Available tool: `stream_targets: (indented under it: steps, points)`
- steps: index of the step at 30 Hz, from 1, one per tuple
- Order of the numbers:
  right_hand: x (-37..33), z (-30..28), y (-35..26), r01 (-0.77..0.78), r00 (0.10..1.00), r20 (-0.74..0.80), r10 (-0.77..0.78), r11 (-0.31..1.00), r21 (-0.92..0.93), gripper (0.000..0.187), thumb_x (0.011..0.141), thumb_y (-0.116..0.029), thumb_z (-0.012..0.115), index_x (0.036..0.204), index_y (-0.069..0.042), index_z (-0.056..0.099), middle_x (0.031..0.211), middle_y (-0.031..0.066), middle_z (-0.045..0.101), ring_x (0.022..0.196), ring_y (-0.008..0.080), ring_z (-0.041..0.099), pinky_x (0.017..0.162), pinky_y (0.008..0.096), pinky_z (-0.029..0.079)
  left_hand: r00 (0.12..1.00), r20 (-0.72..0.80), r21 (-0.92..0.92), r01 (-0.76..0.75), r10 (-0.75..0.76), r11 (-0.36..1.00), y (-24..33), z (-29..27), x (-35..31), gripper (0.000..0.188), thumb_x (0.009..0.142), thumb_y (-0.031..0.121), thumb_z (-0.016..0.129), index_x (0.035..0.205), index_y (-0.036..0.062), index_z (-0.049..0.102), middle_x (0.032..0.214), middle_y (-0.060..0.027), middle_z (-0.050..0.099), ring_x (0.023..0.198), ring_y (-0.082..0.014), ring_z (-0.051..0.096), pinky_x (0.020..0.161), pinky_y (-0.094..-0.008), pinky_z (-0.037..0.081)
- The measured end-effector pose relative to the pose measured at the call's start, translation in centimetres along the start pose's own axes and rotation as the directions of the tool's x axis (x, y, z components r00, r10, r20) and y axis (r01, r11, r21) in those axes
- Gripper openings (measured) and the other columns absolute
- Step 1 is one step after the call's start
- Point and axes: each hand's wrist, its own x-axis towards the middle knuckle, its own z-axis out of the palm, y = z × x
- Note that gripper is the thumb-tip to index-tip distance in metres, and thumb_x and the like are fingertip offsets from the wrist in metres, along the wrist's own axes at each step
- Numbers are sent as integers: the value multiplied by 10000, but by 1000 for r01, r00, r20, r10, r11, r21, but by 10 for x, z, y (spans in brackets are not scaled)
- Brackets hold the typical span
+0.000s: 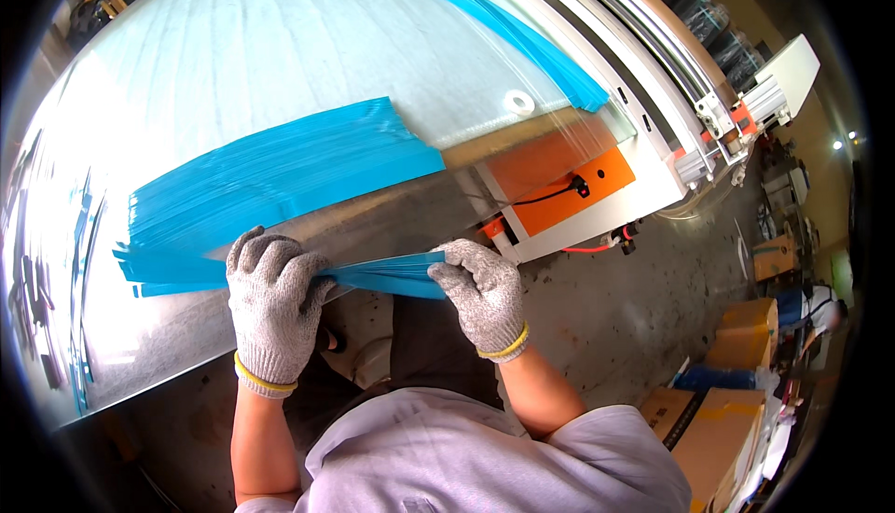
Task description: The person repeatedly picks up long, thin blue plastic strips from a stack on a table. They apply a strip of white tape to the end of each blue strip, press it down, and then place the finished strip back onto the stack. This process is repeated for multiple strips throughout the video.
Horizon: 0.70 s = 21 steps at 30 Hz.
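A bundle of long blue plastic strips stretches between my two gloved hands, low over the near edge of the table. My left hand, in a grey knit glove with a yellow cuff, is wrapped round the bundle near its middle. At the bundle's right end, the thumb and fingers of my right hand pinch the strips, which fan apart slightly there. Just beyond lies a wide layered stack of the same blue strips. Another narrow blue stack rests at the far right of the table.
The glass-like table carries a white ring and thin loose strips at the left. A white machine rail runs along the right, with an orange panel and cables. Cardboard boxes stand on the floor at right; a person is beyond.
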Motion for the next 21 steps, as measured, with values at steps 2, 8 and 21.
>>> stream_targets:
  steps: [2,8,21]
  points:
    - [11,0,-5,16,998,-56,-19,999,-40,90,925,-2,718,1010,19,698,903,125,715,787,190,686,752,302,555,998,-57,32,-10,12,999,-1,1,-2,264,716,122,794,969,111,720,971,-76,651,1053,-316,622,1094,-561,418]
    - [88,-24,-1,440,892,174,-418,713,-546,393,1003,-233,617,1360,-71,618,1336,158,626,1216,350,603,1027,445,495,999,-24,50,-47,48,998,2,3,1,226,725,121,776,947,123,731,966,-66,652,1038,-300,625,1095,-550,421]
    - [33,-28,5,288,948,30,-317,816,-502,213,931,-150,711,1120,-53,723,1170,139,684,1098,336,640,969,444,498,995,10,-5,-101,101,995,0,2,0,176,780,69,729,954,76,699,1179,-70,719,1105,-309,654,1004,-504,467]
